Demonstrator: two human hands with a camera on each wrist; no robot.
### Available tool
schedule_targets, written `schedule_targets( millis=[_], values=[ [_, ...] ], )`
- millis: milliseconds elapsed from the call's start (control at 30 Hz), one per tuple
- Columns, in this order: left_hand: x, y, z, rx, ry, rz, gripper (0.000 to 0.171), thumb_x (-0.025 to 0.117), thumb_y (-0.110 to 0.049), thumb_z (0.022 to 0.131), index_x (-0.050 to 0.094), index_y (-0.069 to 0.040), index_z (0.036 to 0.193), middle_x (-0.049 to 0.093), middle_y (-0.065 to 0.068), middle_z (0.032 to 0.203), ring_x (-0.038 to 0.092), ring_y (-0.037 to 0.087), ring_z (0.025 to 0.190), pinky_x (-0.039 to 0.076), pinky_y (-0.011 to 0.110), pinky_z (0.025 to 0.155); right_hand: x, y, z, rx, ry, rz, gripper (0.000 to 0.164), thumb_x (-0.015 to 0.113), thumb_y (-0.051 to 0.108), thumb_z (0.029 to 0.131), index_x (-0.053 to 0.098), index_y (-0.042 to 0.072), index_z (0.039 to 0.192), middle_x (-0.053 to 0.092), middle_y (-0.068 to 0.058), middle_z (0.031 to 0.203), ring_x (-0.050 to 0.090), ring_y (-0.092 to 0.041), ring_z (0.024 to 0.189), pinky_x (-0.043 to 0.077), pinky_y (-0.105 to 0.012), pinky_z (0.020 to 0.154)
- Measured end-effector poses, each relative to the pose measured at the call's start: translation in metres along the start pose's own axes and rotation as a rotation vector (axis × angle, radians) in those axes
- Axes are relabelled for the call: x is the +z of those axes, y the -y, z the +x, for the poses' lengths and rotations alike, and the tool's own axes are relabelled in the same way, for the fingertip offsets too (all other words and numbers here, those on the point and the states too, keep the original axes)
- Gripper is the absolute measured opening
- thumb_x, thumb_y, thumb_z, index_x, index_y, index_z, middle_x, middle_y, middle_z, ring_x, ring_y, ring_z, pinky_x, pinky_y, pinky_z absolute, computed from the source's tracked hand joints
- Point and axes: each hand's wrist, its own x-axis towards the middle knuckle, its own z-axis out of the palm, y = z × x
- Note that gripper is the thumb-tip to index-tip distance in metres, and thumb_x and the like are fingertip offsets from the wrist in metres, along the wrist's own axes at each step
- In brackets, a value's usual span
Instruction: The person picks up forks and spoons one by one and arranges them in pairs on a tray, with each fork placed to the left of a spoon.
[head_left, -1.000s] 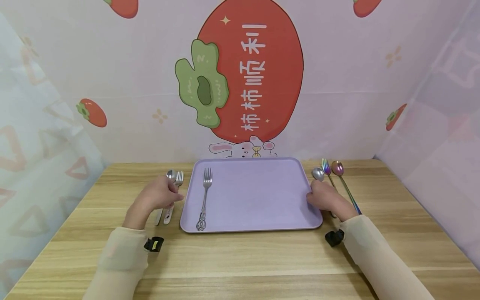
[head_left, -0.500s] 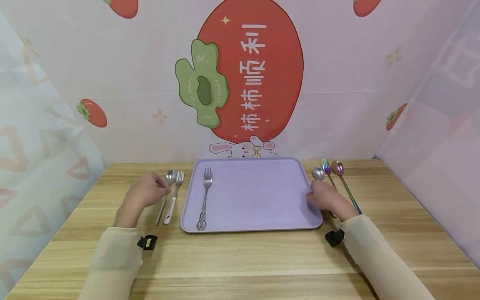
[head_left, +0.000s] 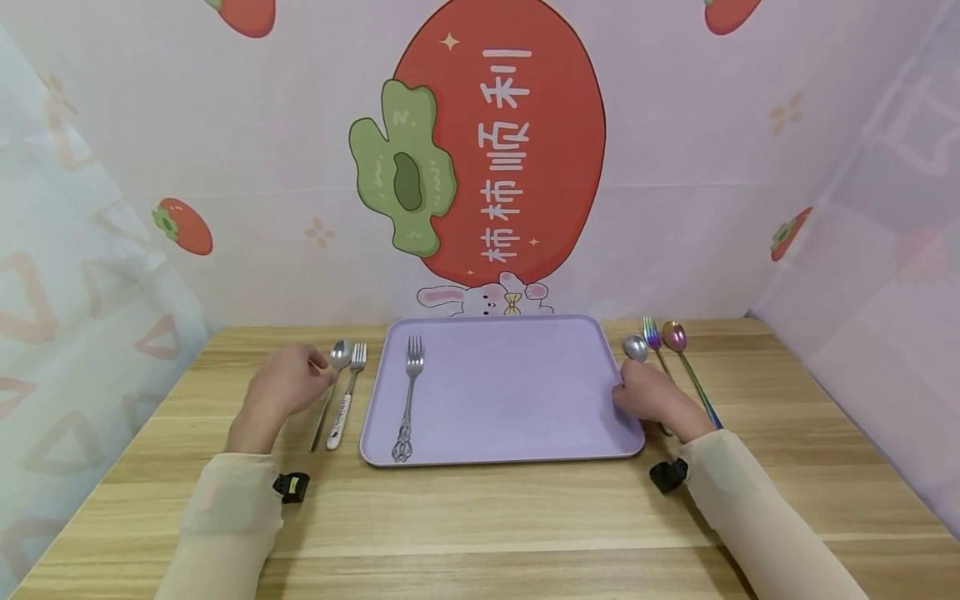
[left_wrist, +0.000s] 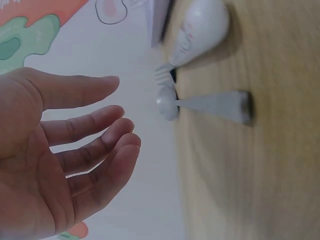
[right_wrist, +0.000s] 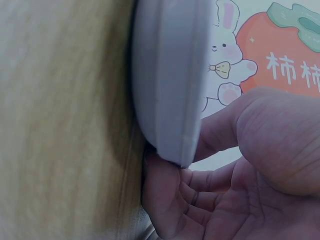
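My left hand point(head_left: 288, 379) hovers just left of a silver spoon point(head_left: 341, 355), its fingertips overlapping the spoon's neck in the head view. In the left wrist view the thumb and fingers of the left hand point(left_wrist: 65, 145) are apart, with nothing between them, and the spoon point(left_wrist: 215, 105) lies beyond on the wood. Beside that spoon is a fork with a white patterned handle point(head_left: 340, 423). At the right side of a lilac tray point(head_left: 510, 392), my right hand point(head_left: 647, 390) grips the rim, thumb above and fingers beneath the tray edge point(right_wrist: 172, 75). An ornate silver fork point(head_left: 410, 400) lies on the tray's left part.
Right of the tray lie another silver spoon point(head_left: 636, 347), partly hidden by the right hand, a rainbow-coloured fork point(head_left: 652, 333) and a long spoon with a pinkish bowl point(head_left: 676, 337). A printed cloth backdrop point(head_left: 675, 167) stands behind the wooden table point(head_left: 480, 525).
My left hand has drawn back leftward from over the white-handled fork and the spoon, uncovering both. The right hand and the tray have stayed in place.
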Motion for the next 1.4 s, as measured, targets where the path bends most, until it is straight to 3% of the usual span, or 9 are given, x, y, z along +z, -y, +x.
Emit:
schedule_targets(
  millis=[200,433,767,1033,1267,1400],
  values=[
    [0.006,0.009,0.003,0.026,0.044,0.021,0.042,0.065,-0.025,0.092,0.066,0.007,0.119,0.068,0.025,0.111,0.065,0.041,0.097,0.053,0.053,0.074,0.0,-0.001,0.001,-0.002,0.008,0.009,0.013,0.051,0.004,0.088,0.056,-0.008,0.091,0.057,-0.015,0.077,0.058,-0.023,0.065,0.05,-0.032,0.054],
    [0.011,0.016,0.006,0.049,0.115,-0.016,0.044,0.07,-0.023,0.092,0.063,0.011,0.118,0.067,0.028,0.111,0.064,0.043,0.101,0.053,0.055,0.08,0.0,0.0,0.001,0.004,0.002,-0.009,0.011,0.052,0.004,0.088,0.057,-0.005,0.087,0.057,-0.014,0.075,0.058,-0.023,0.064,0.05,-0.032,0.053],
    [0.015,0.02,0.007,0.002,0.176,-0.024,0.037,0.074,-0.022,0.089,0.064,0.008,0.108,0.066,0.022,0.103,0.061,0.034,0.09,0.052,0.046,0.071,0.0,0.0,0.001,0.009,0.0,-0.019,0.01,0.051,0.005,0.088,0.054,-0.001,0.081,0.056,-0.012,0.071,0.056,-0.022,0.061,0.047,-0.031,0.051],
    [0.015,0.019,0.006,-0.026,0.212,-0.03,0.037,0.076,-0.018,0.086,0.064,0.01,0.107,0.066,0.023,0.102,0.06,0.034,0.09,0.051,0.046,0.073,0.0,-0.001,0.001,0.005,0.001,-0.018,0.01,0.051,0.005,0.089,0.055,-0.002,0.083,0.057,-0.013,0.073,0.057,-0.022,0.063,0.048,-0.031,0.052],
    [0.015,0.017,0.006,-0.019,0.224,-0.02,0.014,0.074,-0.008,0.086,0.072,0.005,0.09,0.066,0.014,0.089,0.058,0.027,0.079,0.05,0.039,0.065,0.0,-0.001,0.001,-0.001,-0.008,-0.019,0.01,0.051,0.005,0.087,0.056,-0.003,0.084,0.057,-0.013,0.072,0.057,-0.023,0.063,0.049,-0.032,0.052],
    [0.014,0.016,0.005,-0.03,0.225,-0.018,0.012,0.071,-0.006,0.086,0.074,0.005,0.088,0.067,0.014,0.087,0.058,0.026,0.077,0.05,0.038,0.064,0.0,-0.001,0.002,0.0,-0.008,-0.022,0.009,0.051,0.005,0.087,0.056,-0.002,0.083,0.057,-0.013,0.072,0.057,-0.023,0.063,0.048,-0.032,0.052]
  ],
)
